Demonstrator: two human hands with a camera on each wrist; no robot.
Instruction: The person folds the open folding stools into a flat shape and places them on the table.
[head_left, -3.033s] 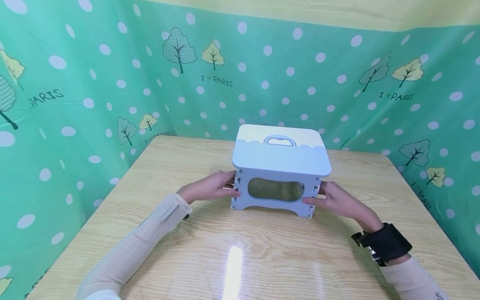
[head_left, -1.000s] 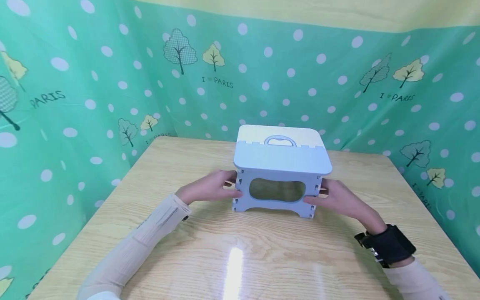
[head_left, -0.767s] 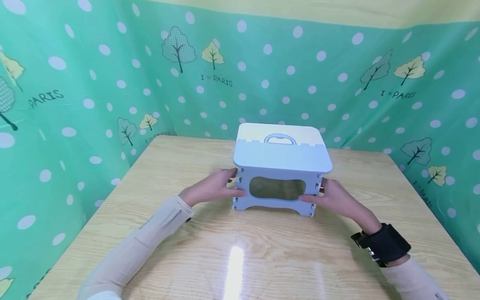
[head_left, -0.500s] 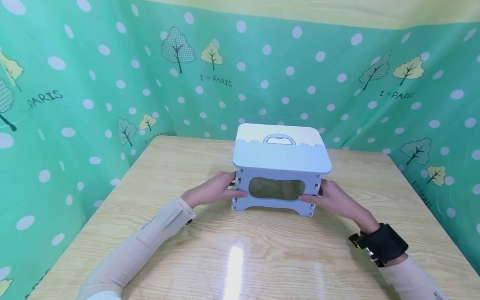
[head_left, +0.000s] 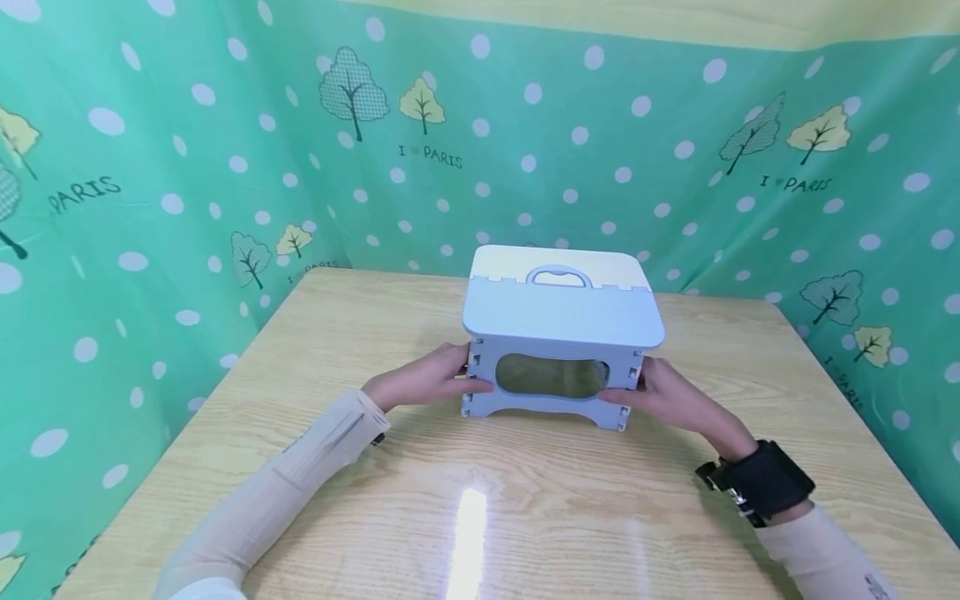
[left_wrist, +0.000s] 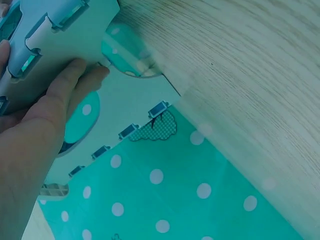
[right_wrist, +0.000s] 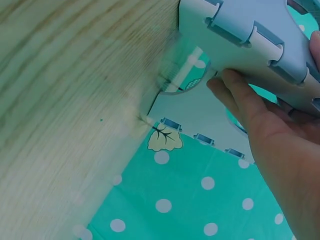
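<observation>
Compared with three seconds ago, the left hand (head_left: 426, 377) reaches farther toward 3 o'clock: its thumb extends farther across the stool's (head_left: 561, 315) front panel (head_left: 486, 360), its tip now just beside the opening (head_left: 551, 377), near 8 o'clock. The left sleeve (head_left: 288, 479) shifts slightly toward 4 o'clock. The right hand's (head_left: 667, 398) thumb tip pushes farther toward 9 o'clock at the opening's 4 o'clock corner, and the black wristband (head_left: 767, 479) shifts toward 10 o'clock. The curtain's (head_left: 480, 212) prints appear slightly nearer 12 o'clock.
</observation>
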